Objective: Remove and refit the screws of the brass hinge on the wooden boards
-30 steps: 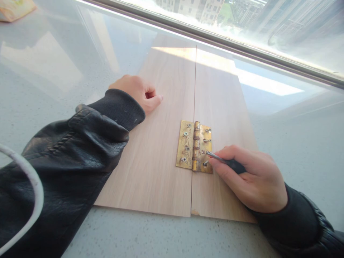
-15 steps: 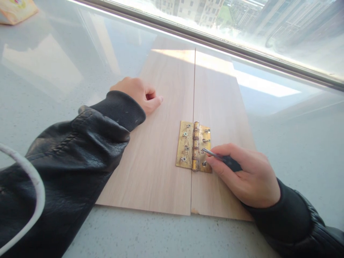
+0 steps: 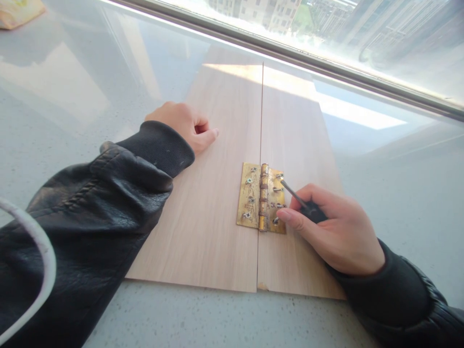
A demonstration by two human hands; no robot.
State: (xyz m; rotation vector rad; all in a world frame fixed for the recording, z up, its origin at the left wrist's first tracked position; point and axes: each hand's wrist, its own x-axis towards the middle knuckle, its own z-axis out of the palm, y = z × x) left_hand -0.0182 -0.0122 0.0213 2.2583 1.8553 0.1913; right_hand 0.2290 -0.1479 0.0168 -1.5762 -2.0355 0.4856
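Note:
A brass hinge (image 3: 264,193) lies across the seam between a left wooden board (image 3: 203,217) and a right wooden board (image 3: 300,145). Several screws stand in both of its leaves; those on the right leaf lean over. My right hand (image 3: 333,227) grips a screwdriver (image 3: 297,197) with a dark handle, its tip beside the upper screws of the right leaf. Curled on the left board, up and left of the hinge, my left hand (image 3: 184,124) has its fingers closed; whether anything is inside is hidden.
The boards lie on a pale speckled surface (image 3: 174,316). A window frame (image 3: 326,72) runs along the far side. At the far left corner is a packet (image 3: 20,13), and a white cable (image 3: 45,256) curves over the left sleeve.
The screwdriver tip has moved from the third screw of the right leaf up toward the top ones, and my right hand has shifted slightly. A screw now shows where the tip was.

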